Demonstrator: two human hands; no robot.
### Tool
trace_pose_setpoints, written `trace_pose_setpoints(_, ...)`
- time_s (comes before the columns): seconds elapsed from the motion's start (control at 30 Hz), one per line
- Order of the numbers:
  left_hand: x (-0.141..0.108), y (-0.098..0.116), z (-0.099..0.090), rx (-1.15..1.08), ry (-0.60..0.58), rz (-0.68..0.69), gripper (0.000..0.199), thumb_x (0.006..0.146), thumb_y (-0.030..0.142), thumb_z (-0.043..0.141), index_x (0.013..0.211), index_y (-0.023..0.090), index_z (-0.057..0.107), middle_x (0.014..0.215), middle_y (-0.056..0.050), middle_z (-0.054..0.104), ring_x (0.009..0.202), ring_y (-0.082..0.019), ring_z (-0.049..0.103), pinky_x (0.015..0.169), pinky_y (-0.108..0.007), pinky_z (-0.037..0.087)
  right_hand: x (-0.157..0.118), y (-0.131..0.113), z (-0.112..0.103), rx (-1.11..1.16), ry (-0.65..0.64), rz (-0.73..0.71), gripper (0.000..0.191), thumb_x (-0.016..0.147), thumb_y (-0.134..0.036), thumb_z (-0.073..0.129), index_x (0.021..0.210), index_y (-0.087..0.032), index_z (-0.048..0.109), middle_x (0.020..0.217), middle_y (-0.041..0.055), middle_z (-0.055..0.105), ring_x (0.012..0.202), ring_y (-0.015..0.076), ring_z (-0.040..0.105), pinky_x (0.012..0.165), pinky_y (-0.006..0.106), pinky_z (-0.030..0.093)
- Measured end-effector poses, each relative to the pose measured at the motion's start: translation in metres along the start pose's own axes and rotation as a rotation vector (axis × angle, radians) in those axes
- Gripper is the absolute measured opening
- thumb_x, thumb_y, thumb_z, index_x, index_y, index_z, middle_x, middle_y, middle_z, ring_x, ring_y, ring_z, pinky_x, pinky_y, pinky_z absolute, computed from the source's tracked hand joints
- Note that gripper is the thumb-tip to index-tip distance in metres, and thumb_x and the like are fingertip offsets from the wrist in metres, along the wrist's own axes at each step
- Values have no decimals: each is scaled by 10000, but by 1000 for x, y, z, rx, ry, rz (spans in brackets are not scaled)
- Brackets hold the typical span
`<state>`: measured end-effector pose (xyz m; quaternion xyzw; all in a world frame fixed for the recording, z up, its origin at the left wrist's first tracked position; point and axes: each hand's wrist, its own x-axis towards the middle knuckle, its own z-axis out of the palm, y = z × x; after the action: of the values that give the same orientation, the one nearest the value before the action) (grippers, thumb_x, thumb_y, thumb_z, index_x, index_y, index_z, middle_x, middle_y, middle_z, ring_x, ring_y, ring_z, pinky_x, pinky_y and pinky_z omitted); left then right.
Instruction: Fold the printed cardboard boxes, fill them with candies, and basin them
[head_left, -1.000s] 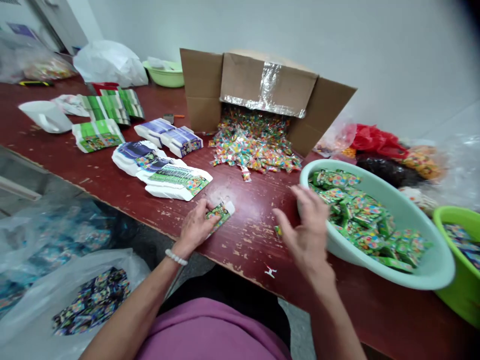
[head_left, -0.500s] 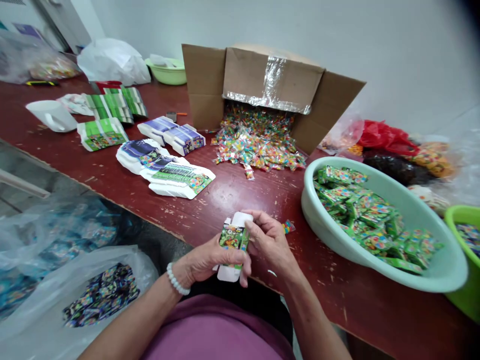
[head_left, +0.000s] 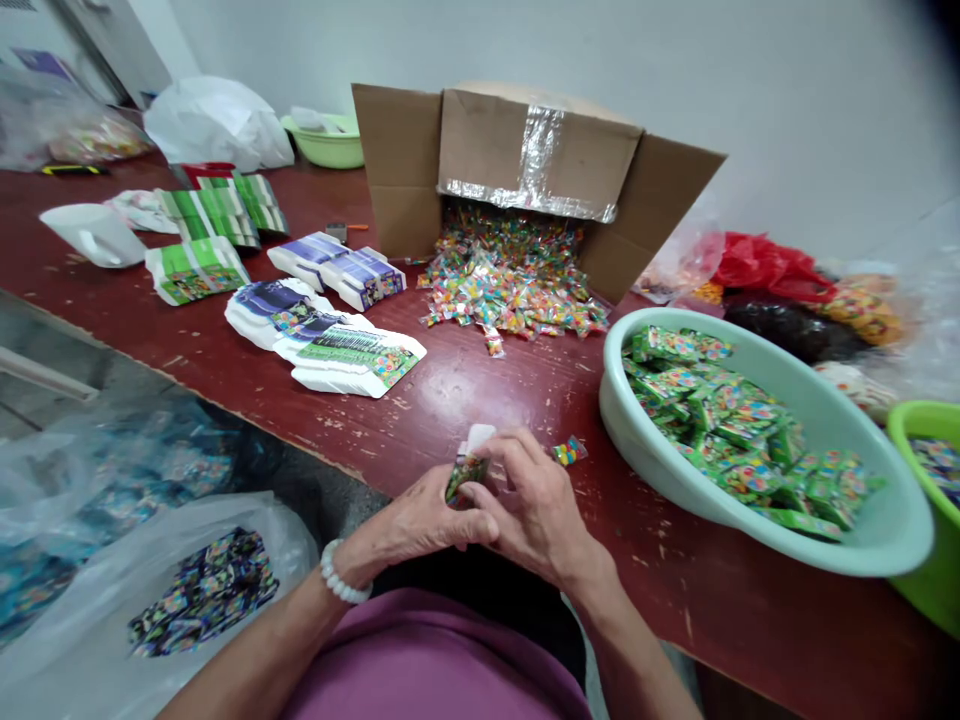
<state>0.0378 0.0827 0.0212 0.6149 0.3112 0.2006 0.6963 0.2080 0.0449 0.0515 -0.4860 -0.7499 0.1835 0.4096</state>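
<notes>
A small green printed box (head_left: 463, 474) with its white top flap raised is held near the table's front edge. My left hand (head_left: 424, 515) is wrapped round its left and lower side. My right hand (head_left: 536, 495) closes on it from the right, its fingers over the front and lower part, which they hide. Just right of my right hand lies one wrapped candy (head_left: 570, 451) on the table. Behind my hands, flat green and purple box blanks (head_left: 352, 352) lie in a fanned stack.
An open carton (head_left: 536, 150) spills wrapped candies (head_left: 517, 290) at the back. At right stands a pale green basin (head_left: 660, 470) of green boxes. Banded blanks (head_left: 196, 268) and a white mug (head_left: 94, 235) are at left. Plastic bags (head_left: 285, 530) lie below the table.
The box has tilted and is now more covered by my fingers. My right hand has moved in over its front and lower part, and its lower white flap is out of sight.
</notes>
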Motion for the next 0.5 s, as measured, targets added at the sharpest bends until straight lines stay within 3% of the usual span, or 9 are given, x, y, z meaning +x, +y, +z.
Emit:
trace_pose_setpoints(0.13,-2,6,-1,74,-59,-26,442,811,547,666,1009,152,667,773,11,602,637,-116,497,530,-210,412,2,5,-9,149,-94,42,144,834,-112,661,899,-217,587,918,8,628,804,149,578,728,264,459)
trace_pose_setpoints(0.27,-3,12,-3,131,-67,-105,400,883,521,577,1038,159,650,834,0,607,627,-112,514,576,-235,446,-1,6,-18,247,-279,90,158,839,-109,647,871,-214,534,833,-34,596,682,110,515,641,232,401)
trace_pose_setpoints(0.37,-3,11,-3,121,-81,-141,378,828,481,652,1041,169,641,876,-3,607,688,-129,511,618,-243,445,-2,6,-21,245,-403,181,212,821,-109,647,950,-224,525,780,-57,567,623,99,479,589,219,363)
trace_pose_setpoints(0.5,-5,10,4,58,-197,-124,313,697,379,772,876,171,622,762,38,546,685,-123,443,609,-232,372,-2,8,-17,312,-440,279,303,775,-83,641,992,-236,495,762,-61,575,647,114,523,576,214,379)
